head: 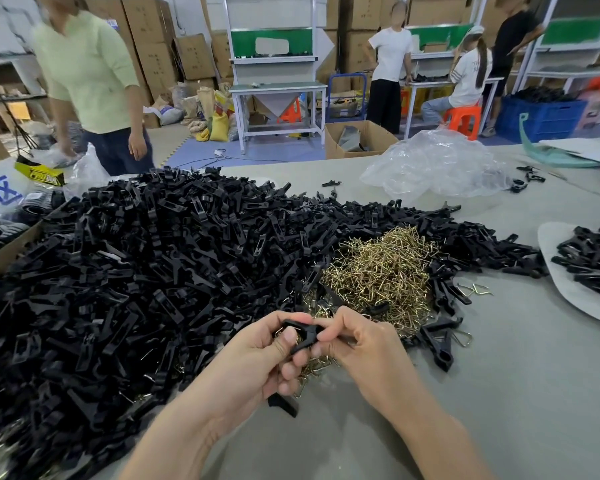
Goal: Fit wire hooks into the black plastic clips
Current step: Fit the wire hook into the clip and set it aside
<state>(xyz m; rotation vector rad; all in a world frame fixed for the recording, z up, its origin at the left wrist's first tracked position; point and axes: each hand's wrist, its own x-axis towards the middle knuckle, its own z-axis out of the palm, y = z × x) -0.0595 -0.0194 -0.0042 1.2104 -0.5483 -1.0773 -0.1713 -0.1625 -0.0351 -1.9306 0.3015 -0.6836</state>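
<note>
While the left hand (253, 355) and right hand (361, 344) both pinch one black clip (305, 336), brass hooks (378, 271) lie heaped at one o'clock.

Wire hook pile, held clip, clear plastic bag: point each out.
wire hook pile (378, 268), head view, middle of the brass heap.
held clip (305, 337), head view, black body's exposed middle.
clear plastic bag (433, 164), head view, crumpled middle.
</note>
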